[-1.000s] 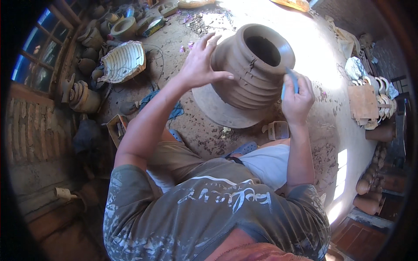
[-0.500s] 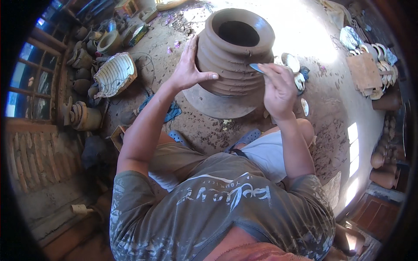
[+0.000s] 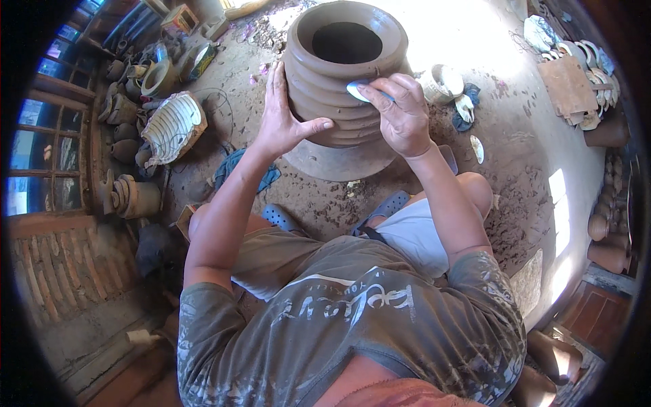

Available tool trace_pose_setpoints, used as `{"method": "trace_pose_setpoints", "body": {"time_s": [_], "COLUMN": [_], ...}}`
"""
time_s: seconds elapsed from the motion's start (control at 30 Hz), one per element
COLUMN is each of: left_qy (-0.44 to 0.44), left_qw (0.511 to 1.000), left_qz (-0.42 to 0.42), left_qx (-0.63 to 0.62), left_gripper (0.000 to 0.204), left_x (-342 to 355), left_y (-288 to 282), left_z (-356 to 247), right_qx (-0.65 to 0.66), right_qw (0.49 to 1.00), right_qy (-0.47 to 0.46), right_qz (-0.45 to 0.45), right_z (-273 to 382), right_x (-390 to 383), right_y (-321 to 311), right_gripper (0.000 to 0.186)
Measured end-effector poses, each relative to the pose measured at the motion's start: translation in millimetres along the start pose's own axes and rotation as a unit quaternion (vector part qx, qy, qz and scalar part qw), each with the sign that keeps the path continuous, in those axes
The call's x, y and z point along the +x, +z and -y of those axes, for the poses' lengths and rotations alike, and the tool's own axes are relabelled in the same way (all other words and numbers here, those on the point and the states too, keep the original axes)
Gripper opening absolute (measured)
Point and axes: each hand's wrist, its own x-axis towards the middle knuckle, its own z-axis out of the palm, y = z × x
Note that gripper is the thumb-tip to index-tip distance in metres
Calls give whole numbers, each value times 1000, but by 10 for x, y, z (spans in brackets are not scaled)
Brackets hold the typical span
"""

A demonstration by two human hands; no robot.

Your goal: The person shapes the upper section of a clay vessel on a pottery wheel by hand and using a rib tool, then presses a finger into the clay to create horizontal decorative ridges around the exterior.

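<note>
Pot (image 3: 339,81), ribbed brown clay, stood upright on a round base (image 3: 339,161) on the dirt floor (image 3: 529,183). Left hand (image 3: 281,122) lay flat against its side, fingers spread and released. Right hand (image 3: 401,112) pinched a pale scraper (image 3: 357,90) against the ribs.

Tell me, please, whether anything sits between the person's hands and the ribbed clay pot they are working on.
Nothing blocks the left hand: its palm lies flat on the side of the clay pot. The right hand meets the pot only through a small pale blue scraper pinched in its fingers, pressed against the ribs.
</note>
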Motion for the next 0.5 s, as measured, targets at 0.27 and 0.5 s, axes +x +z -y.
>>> {"method": "trace_pose_setpoints", "body": {"time_s": [0.27, 0.5], "left_qy": [6, 6], "left_qw": [998, 998], "left_qz": [-20, -21], "left_qx": [-56, -62], "left_gripper": [153, 153], "left_x": [-8, 28], "left_y": [42, 48], "left_z": [86, 104], "right_qx": [44, 18], "right_qw": [996, 998], "right_qy": [57, 21], "right_qz": [55, 47], "right_z": [116, 36], "right_x": [112, 198], "right_y": [-182, -203], "right_gripper": [38, 38]}}
